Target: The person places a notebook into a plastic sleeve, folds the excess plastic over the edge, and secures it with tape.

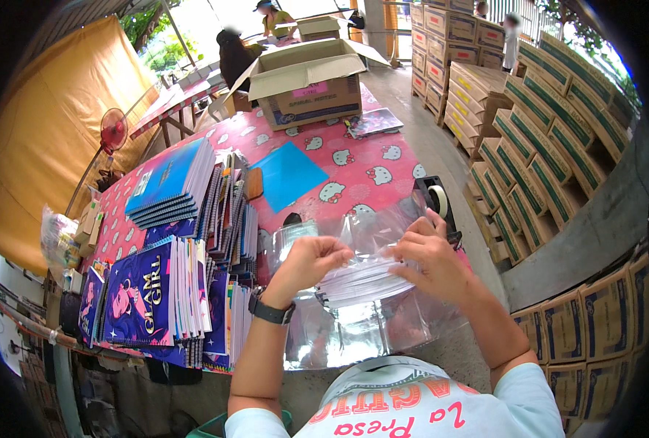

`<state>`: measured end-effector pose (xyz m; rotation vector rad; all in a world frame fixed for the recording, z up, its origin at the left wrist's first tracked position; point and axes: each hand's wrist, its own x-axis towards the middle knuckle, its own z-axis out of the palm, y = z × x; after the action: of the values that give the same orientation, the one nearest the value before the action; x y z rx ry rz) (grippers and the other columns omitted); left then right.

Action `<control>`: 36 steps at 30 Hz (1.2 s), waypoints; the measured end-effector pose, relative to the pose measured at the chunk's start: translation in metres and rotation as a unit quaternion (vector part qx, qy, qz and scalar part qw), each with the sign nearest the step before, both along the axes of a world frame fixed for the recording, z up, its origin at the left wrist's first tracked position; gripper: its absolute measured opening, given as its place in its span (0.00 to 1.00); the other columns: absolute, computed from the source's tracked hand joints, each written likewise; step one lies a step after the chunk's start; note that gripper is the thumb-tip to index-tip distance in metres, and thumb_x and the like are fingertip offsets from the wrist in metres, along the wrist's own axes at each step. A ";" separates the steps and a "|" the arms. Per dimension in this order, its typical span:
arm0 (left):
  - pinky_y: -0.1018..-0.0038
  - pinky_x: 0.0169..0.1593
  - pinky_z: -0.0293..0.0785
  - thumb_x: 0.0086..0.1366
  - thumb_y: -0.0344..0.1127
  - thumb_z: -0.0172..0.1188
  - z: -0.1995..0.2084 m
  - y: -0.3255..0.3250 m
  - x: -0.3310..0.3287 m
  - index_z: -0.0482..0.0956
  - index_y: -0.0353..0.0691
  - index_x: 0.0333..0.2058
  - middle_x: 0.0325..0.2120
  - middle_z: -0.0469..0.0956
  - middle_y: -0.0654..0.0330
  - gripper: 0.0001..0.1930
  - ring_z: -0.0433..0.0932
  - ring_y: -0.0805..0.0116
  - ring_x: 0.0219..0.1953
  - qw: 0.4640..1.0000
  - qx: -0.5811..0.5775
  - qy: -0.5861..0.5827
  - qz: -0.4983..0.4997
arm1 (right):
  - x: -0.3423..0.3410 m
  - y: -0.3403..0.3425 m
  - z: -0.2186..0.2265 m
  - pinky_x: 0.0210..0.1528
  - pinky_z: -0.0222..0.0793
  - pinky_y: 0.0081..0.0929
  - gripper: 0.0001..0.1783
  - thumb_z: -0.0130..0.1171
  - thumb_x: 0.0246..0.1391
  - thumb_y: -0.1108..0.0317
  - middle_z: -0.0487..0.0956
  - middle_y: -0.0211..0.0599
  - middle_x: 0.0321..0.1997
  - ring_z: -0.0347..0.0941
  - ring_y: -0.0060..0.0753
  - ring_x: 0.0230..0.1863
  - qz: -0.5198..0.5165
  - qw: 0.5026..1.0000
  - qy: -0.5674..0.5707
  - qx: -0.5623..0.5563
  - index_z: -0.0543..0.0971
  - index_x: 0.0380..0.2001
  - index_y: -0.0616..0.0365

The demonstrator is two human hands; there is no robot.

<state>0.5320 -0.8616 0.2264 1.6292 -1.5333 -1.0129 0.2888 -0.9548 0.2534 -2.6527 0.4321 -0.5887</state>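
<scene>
My left hand (316, 261), with a dark watch on its wrist, has thumb and fingers pinched together over the clear plastic bags (361, 325). A thin fold of plastic seems to be between them, though glare blurs it. My right hand (430, 255) hovers just to the right, fingers curved and apart, near the plastic. Below both hands lies a thick stack of white-edged sheets (365, 286), among the shiny plastic; its kind is hard to make out. To the left stand piles of purple-covered spiral notebooks (138, 296) and blue spiral notebooks (167, 182).
A black tape dispenser (441, 201) sits by the table's right edge. Farther off are a blue sheet (288, 175), an open cardboard box (306, 87) and a small notebook pile (374, 123). Stacked cartons (551, 153) line the right. Two people (237, 58) are beyond the table.
</scene>
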 end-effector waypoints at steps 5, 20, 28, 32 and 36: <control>0.81 0.37 0.71 0.54 0.36 0.65 0.023 -0.008 0.007 0.79 0.32 0.34 0.25 0.78 0.63 0.13 0.75 0.77 0.30 0.992 -0.094 0.044 0.076 | -0.005 0.001 0.015 0.62 0.41 0.56 0.04 0.66 0.39 0.66 0.77 0.21 0.34 0.66 0.31 0.50 0.072 0.997 -0.037 -0.009 0.80 0.22 0.47; 0.68 0.40 0.72 0.36 0.49 0.74 -0.019 -0.022 -0.048 0.74 0.38 0.46 0.31 0.78 0.53 0.37 0.77 0.59 0.36 0.986 0.015 -0.167 -0.022 | -0.001 0.007 -0.120 0.65 0.42 0.34 0.42 0.54 0.52 0.48 0.57 0.44 0.64 0.51 0.38 0.65 0.011 0.740 -0.330 0.586 0.52 0.63 0.56; 0.70 0.56 0.59 0.61 0.58 0.50 -0.141 0.074 -0.056 0.61 0.33 0.55 0.48 0.66 0.55 0.35 0.65 0.65 0.53 0.909 -0.286 0.170 0.250 | 0.000 0.014 -0.152 0.60 0.53 0.34 0.52 0.72 0.35 0.52 0.63 0.42 0.54 0.59 0.38 0.58 0.060 0.876 -0.225 0.422 0.55 0.60 0.53; 0.73 0.53 0.59 0.62 0.58 0.47 -0.106 0.060 -0.066 0.67 0.34 0.48 0.43 0.70 0.56 0.30 0.66 0.69 0.47 0.898 -0.287 0.246 0.227 | 0.005 0.018 -0.143 0.53 0.62 0.29 0.48 0.74 0.29 0.60 0.69 0.36 0.45 0.66 0.32 0.49 -0.019 0.880 -0.312 0.357 0.60 0.55 0.58; 0.72 0.56 0.57 0.63 0.59 0.45 -0.097 0.060 -0.057 0.66 0.34 0.49 0.45 0.70 0.55 0.31 0.66 0.68 0.50 0.905 -0.294 0.218 0.217 | 0.010 0.011 -0.129 0.54 0.61 0.30 0.48 0.74 0.32 0.54 0.69 0.40 0.50 0.66 0.34 0.52 0.065 0.839 -0.305 0.446 0.61 0.55 0.59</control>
<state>0.4753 -0.8018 0.1290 1.1353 -0.9750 -0.5393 0.2985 -0.9434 0.1248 -1.4871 0.2317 -0.8730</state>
